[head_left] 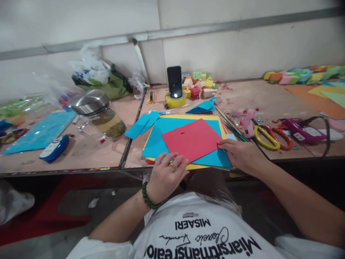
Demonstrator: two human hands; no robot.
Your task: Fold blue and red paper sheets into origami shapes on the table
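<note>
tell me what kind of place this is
Likely a paper-craft workbench: coloured paper sheets lie stacked under both hands, with scissors and a glue gun beside them and small folded paper boxes by the wall.

A black phone (174, 81) stands upright in a yellow tape roll (175, 101) beyond the hands, small folded paper boxes (199, 86) beside it. Left of the hands sits a lidded glass jar (100, 113); to their right lie a pink glue gun (245, 121) and yellow-and-red scissors (272, 137).
</note>
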